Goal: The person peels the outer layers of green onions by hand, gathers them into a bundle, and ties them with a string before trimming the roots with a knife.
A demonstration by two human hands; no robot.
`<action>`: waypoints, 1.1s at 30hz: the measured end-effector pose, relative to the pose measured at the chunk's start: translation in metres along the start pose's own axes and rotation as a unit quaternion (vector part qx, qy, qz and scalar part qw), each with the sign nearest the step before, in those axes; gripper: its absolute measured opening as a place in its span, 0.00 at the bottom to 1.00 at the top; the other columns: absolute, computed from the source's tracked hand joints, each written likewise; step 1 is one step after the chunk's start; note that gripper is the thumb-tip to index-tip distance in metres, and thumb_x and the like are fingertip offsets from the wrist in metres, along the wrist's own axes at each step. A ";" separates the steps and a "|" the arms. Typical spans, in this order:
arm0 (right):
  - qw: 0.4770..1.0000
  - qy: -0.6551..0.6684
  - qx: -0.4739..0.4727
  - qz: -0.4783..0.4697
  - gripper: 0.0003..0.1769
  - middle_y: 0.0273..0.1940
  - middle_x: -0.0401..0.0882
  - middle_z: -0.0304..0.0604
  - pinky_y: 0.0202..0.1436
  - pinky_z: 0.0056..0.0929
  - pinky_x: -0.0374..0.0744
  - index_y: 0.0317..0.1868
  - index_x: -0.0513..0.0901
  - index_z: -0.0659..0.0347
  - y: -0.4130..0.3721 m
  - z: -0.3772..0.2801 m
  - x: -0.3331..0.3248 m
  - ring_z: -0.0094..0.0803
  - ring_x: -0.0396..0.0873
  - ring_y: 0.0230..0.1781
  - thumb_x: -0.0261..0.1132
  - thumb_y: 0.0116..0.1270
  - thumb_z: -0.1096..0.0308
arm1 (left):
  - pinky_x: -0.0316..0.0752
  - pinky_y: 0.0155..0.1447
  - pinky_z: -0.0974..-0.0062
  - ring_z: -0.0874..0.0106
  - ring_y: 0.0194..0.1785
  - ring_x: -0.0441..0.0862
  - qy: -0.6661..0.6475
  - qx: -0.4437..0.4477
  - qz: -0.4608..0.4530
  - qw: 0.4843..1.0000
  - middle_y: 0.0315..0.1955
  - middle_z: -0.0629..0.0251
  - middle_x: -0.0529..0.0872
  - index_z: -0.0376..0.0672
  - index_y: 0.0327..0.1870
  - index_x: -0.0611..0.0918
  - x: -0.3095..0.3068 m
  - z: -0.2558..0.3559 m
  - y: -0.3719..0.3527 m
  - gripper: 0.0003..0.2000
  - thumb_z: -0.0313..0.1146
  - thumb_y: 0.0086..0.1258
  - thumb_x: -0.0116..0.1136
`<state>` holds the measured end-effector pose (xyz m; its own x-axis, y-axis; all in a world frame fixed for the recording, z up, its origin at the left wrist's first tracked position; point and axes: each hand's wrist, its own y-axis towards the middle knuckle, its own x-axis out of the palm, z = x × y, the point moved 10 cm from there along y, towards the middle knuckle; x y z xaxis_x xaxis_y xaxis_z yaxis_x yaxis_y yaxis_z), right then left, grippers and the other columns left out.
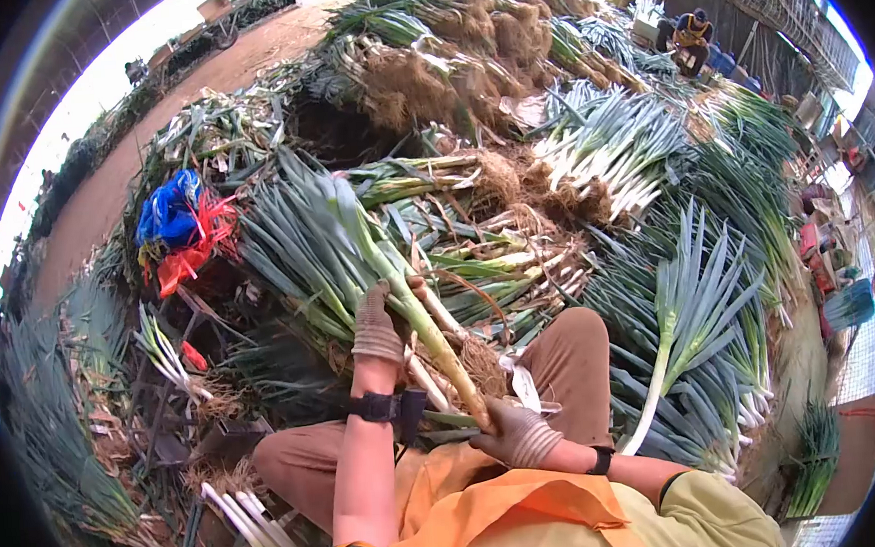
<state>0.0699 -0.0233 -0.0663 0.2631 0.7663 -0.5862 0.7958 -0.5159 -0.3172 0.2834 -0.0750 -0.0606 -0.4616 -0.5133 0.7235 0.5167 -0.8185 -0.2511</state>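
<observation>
A long, thick green onion [432,349] lies slantwise across my lap, its leaves up and to the left. My left hand [376,327], in a knit work glove, is wrapped round its upper stalk. Lower down, my right hand [518,435], gloved too, grips its root end. Just beyond my left hand is a pile of untrimmed green onions [306,246]. Hairy brown roots [481,363] show beside the held stalk. To the right, a green onion with a bare white stalk [651,406] rests on a leafy heap.
Big stacks of rooted green onions [445,72] rise ahead, with a whiter bundle [615,147] to their right. Blue and red plastic ties [174,224] hang at the left. Another person [691,37] sits far back right. A dirt path [139,141] runs along the left.
</observation>
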 end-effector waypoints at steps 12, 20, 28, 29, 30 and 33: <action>0.971 0.232 -0.014 -0.054 0.16 0.23 0.75 0.39 0.18 0.22 0.69 0.39 0.74 0.65 0.113 -0.010 0.029 0.23 0.70 0.16 0.63 0.52 0.64 | 0.74 0.28 0.69 0.63 0.20 0.76 0.531 -0.206 0.117 0.814 0.24 0.63 0.80 0.41 0.43 0.75 -0.194 -0.108 -0.065 0.14 0.40 0.62 0.50; 0.777 0.540 0.141 -0.291 0.12 0.23 0.67 0.32 0.16 0.11 0.63 0.40 0.70 0.60 0.027 0.023 0.090 0.14 0.63 0.16 0.58 0.60 0.63 | 0.68 0.19 0.73 0.71 0.17 0.73 -0.025 -0.066 0.161 0.984 0.19 0.63 0.78 0.44 0.35 0.73 -0.147 -0.071 0.009 0.23 0.58 0.62 0.42; 0.792 0.504 0.149 -0.311 0.16 0.22 0.70 0.33 0.10 0.11 0.62 0.47 0.69 0.61 0.003 0.052 0.075 0.14 0.63 0.11 0.57 0.59 0.64 | 0.68 0.17 0.68 0.68 0.16 0.71 -0.002 -0.047 0.206 0.978 0.21 0.60 0.77 0.43 0.36 0.70 -0.105 -0.057 0.005 0.18 0.51 0.65 0.40; 0.806 0.482 0.132 -0.318 0.17 0.22 0.70 0.33 0.10 0.11 0.62 0.47 0.69 0.62 0.004 0.044 0.072 0.14 0.64 0.10 0.58 0.59 0.64 | 0.69 0.17 0.69 0.68 0.17 0.72 -0.087 -0.030 0.178 0.980 0.22 0.59 0.78 0.42 0.35 0.71 -0.087 -0.047 -0.004 0.18 0.50 0.65 0.41; 0.818 0.467 0.129 -0.310 0.18 0.22 0.71 0.34 0.10 0.12 0.63 0.47 0.68 0.63 0.007 0.049 0.074 0.15 0.64 0.11 0.58 0.59 0.65 | 0.70 0.17 0.69 0.68 0.17 0.73 -0.171 -0.011 0.150 0.974 0.23 0.59 0.79 0.41 0.34 0.71 -0.076 -0.037 -0.008 0.17 0.49 0.64 0.42; 0.770 0.529 0.097 -0.344 0.18 0.23 0.71 0.35 0.11 0.14 0.63 0.45 0.68 0.65 0.018 0.041 0.084 0.17 0.65 0.13 0.58 0.57 0.65 | 0.72 0.20 0.72 0.70 0.18 0.75 -0.242 -0.028 0.109 0.964 0.22 0.63 0.79 0.42 0.28 0.74 -0.097 -0.038 0.003 0.12 0.42 0.63 0.47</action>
<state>0.0839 0.0167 -0.1514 0.1949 0.7144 0.6721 0.8759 0.1816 -0.4470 0.3020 -0.0379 -0.1560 0.0505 -0.5051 0.8616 0.5166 -0.7251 -0.4554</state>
